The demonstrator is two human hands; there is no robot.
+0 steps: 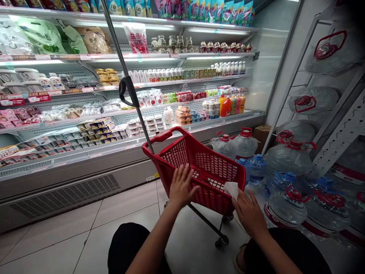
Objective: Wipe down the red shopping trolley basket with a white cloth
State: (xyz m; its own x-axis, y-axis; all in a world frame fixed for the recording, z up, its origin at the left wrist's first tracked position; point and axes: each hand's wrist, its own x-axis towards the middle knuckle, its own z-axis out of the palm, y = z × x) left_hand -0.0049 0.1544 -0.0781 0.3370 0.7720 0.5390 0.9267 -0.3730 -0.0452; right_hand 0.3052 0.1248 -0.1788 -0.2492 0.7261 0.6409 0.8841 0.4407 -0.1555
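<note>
A small red plastic shopping cart (219, 160) with lattice walls stands on the floor in front of me. A tall metal pole with a black loop grip (128, 91) rises at its handle end. My left hand (181, 187) is at the near side of the basket, fingers stretched out and slightly spread, with nothing in it. Whether its palm touches the wall cannot be told. My right hand (250, 212) holds a white wipe (231, 188), perhaps a tissue, between thumb and fingers. The wipe lies against the rim at the cart's right-hand end.
Behind the cart runs an open refrigerated shelf (114, 182) stocked with yogurt, milk and pouches. Large water bottles (286, 207) crowd the floor on the right, close to my right hand. A metal rack (296, 72) holds more bottles. My knees (134, 243) frame the tiled floor.
</note>
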